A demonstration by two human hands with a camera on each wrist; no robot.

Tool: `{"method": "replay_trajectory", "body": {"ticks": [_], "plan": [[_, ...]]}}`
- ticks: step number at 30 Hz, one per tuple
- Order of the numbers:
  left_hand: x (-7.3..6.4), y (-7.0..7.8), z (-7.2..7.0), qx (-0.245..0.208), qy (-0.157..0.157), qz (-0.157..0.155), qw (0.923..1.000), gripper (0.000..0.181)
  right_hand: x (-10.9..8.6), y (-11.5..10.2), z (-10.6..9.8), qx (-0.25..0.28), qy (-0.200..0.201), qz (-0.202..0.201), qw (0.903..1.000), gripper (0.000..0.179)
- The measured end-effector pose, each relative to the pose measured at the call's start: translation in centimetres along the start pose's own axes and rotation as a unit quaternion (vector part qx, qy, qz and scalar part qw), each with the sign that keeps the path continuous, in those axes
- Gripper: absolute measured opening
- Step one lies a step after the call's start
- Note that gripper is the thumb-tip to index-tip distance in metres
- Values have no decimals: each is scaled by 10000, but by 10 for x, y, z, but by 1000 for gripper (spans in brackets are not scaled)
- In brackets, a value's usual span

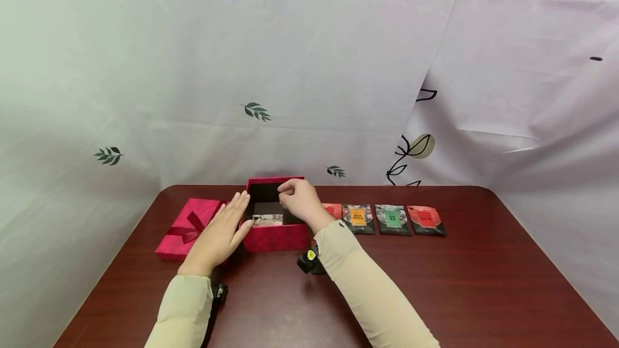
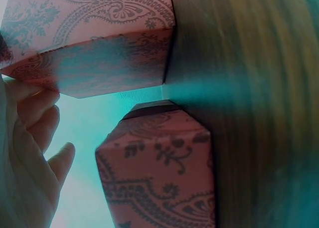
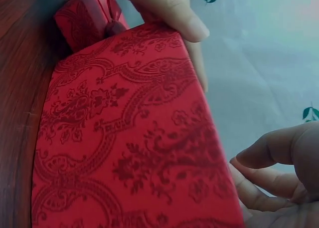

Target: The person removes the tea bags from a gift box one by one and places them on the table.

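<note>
An uncovered red patterned box (image 1: 276,238) with a dark inside stands near the table's back edge. In it lies a pale-labelled packet (image 1: 267,219). My left hand (image 1: 220,235) lies along the box's left side, fingers straight, its thumb at the top edge of the box (image 3: 134,123) in the right wrist view. Over the right part of the box hovers my right hand (image 1: 301,202), fingers loosely bent; nothing shows between its fingertips. The red lid (image 1: 193,228) with its ribbon bow sits left of the box, partly behind my left hand.
Several flat packets, among them an orange-labelled one (image 1: 358,219), a green-labelled one (image 1: 393,220) and a red-labelled one (image 1: 426,220), lie in a row right of the box. A light printed curtain (image 1: 338,95) hangs behind the brown table (image 1: 464,283).
</note>
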State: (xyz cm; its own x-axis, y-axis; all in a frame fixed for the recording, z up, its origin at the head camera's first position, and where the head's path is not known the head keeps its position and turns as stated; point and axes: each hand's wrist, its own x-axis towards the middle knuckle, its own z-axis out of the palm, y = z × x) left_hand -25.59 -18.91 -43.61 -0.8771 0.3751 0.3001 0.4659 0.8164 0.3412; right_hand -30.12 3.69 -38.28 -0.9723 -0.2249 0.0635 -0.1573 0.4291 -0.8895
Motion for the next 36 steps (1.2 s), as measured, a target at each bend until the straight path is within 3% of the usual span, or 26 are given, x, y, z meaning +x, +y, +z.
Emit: {"method": "replay_trajectory", "body": {"ticks": [7, 13, 20, 24, 28, 30, 34, 36], "plan": [[-2, 0, -3, -10, -52, -33, 10000, 67, 8, -2, 18, -584, 154, -13, 9982, 23], [0, -1, -1, -4, 27, 15, 10000, 67, 11, 0, 28, -638, -44, 421, 9971, 23], [0, 0, 3, -37, 1, 48, 10000, 67, 11, 7, 30, -1333, -163, 612, 9891, 25], [0, 1, 4, -65, 21, 68, 10000, 67, 12, 11, 32, -1532, -345, 779, 9845, 10], [0, 0, 4, -31, 80, 120, 9999, 66, 17, 12, 33, -1516, -606, 994, 9816, 34], [0, -1, 4, -24, 99, 115, 9999, 66, 18, 12, 34, -1508, -711, 1023, 9807, 29], [-1, -3, 3, -26, 82, 83, 9999, 66, 17, 9, 34, -1485, -983, 1128, 9775, 3], [0, -3, 3, -30, 63, 73, 9999, 66, 16, 7, 33, -1504, -1090, 1194, 9753, 9]]}}
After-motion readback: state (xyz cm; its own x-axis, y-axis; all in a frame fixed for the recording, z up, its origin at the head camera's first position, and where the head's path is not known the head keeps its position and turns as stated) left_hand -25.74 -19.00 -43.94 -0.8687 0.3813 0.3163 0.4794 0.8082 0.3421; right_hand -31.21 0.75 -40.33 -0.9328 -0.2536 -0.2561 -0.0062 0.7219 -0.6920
